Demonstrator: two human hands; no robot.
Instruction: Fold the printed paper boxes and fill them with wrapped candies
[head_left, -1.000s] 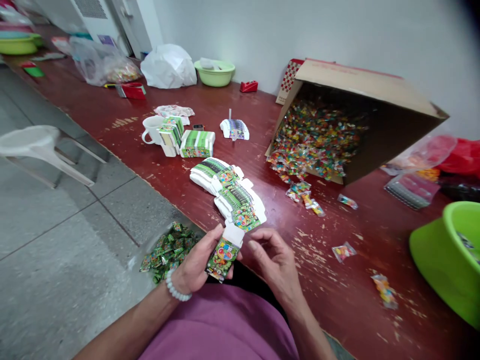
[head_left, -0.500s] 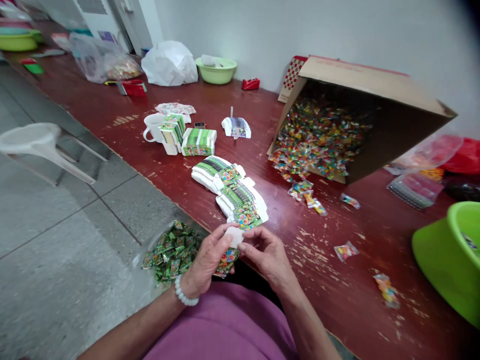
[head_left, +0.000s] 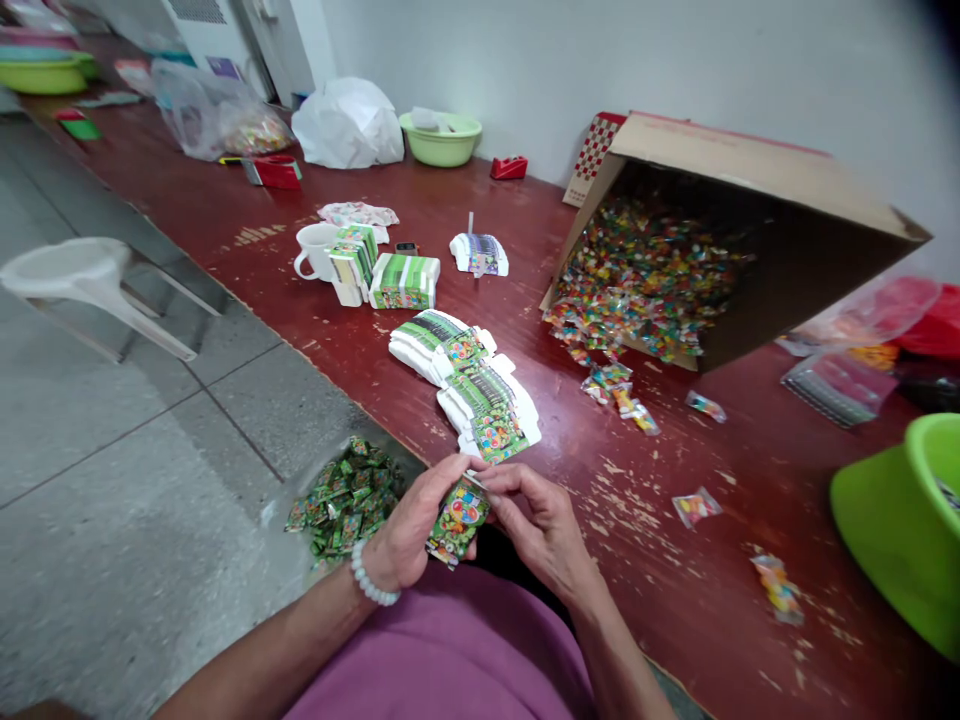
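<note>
A small green printed candy box (head_left: 459, 520) is upright in my left hand (head_left: 415, 520), whose fingers wrap round it. My right hand (head_left: 541, 520) has its thumb and fingertips pinched at the box's top edge, where a thin strip of white flap shows. Just beyond my hands, flattened green box blanks (head_left: 491, 400) lie fanned out in an overlapping row. Below the table edge on the left, a clear bag holds a heap of small green packets (head_left: 349, 505).
A cardboard box (head_left: 817, 250) on its side spills wrapped candies (head_left: 637, 280) onto the red table (head_left: 600, 600). A green tub (head_left: 885, 530) stands at right. Further back are a white mug (head_left: 316, 250), stacked green cartons (head_left: 405, 280) and a pale green basin (head_left: 442, 145). A white stool (head_left: 105, 285) is at left.
The white top flap stood up a second ago; my right hand came in to it, and it is now folded down at the box top. The view has shifted slightly.
</note>
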